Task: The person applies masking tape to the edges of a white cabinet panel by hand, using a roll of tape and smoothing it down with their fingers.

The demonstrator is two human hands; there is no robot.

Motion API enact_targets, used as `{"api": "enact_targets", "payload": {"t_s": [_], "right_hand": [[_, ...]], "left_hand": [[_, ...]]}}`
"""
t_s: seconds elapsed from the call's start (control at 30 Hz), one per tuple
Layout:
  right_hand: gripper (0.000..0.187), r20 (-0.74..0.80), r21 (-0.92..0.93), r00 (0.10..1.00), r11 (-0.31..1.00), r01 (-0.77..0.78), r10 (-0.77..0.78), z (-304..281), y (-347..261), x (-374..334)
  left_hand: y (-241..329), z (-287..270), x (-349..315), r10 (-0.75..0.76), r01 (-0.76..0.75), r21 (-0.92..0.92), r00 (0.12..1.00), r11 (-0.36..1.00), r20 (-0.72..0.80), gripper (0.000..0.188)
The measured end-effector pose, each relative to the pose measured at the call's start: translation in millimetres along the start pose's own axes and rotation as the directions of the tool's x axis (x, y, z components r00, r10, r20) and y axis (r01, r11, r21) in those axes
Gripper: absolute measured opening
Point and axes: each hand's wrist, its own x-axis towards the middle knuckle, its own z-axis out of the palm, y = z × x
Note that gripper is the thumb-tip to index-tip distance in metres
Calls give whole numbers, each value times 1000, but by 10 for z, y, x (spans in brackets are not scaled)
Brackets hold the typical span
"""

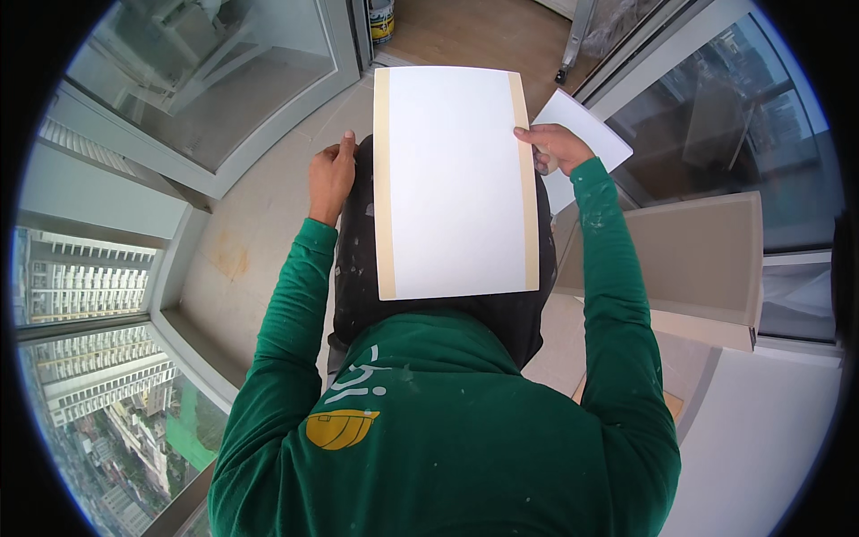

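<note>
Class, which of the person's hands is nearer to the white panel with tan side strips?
Right. The right hand grips the white panel at its right edge, thumb on top; the left hand is apart from it, beyond its left edge.

Right grip (pixel 558 146) pinched, wrist (pixel 579 159) bent

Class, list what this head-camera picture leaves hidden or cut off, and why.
Head view:
White board: underside, facing away from the camera.
Left hand: fingertips, behind the hand itself.
White sheet: part, behind the right hand.
Bucket: top, cut off by the upper edge.
</note>
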Motion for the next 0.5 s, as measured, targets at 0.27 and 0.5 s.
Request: {"api": "enact_targets", "payload": {"t_s": [0.27, 0.5], "right_hand": [[48, -72, 113, 995, 990, 81, -73, -12, 272, -339], [52, -205, 172, 976, 979, 107, -71, 141, 471, -530]], "left_hand": [[382, 294, 442, 139, -167, 130, 970, 977, 201, 74], [660, 619, 632, -12, -15, 92, 958, 996, 285, 76]]}}
